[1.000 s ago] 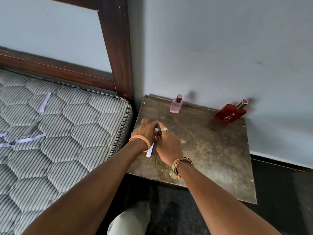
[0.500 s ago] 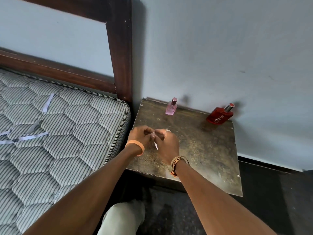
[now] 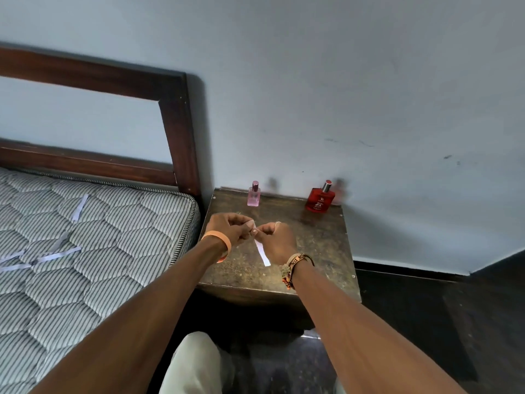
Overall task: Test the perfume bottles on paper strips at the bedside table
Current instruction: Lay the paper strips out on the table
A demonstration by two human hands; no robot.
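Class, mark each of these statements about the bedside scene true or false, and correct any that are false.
1. The left hand and the right hand both pinch the upper end of the narrow white paper strip. True.
2. The red glass perfume bottle stands to the right of the small pink glass perfume bottle. True.
3. The pink bottle lies on its side. False: it stands upright at the back of the dark wooden bedside table.
4. One hand grips the red bottle. False: neither hand touches it.
5. Several pale strips lie on the striped quilted mattress. True.
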